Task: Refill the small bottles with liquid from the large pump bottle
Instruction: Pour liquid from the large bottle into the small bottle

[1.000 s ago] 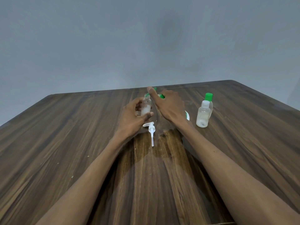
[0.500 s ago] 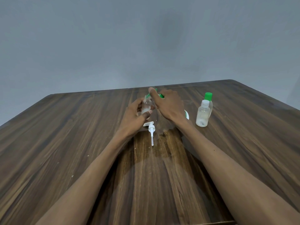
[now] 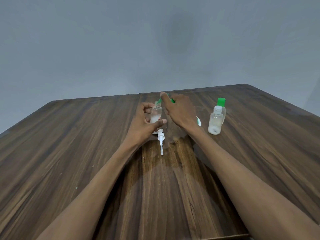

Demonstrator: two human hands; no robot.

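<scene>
My left hand point(image 3: 144, 124) grips a small clear bottle point(image 3: 156, 113), upright, uncapped, with a little white liquid at its bottom. My right hand point(image 3: 180, 111) hovers just right of the bottle's mouth, fingers closed on a green piece point(image 3: 160, 100) that reaches the neck; most of it is hidden. The white pump head point(image 3: 161, 138) lies loose on the table below my left hand. The large clear bottle sits under my right wrist, mostly hidden, with its label edge point(image 3: 198, 121) showing.
Two more small bottles stand at the right: a white-capped one point(image 3: 215, 122) in front and a green-capped one point(image 3: 221, 102) behind it. The wooden table point(image 3: 86, 153) has its far edge close behind my hands. A damp patch spreads around the pump head.
Both hands have stayed almost still at the small bottle's mouth, with only slight finger shifts. The other bottles and the pump head have not moved.
</scene>
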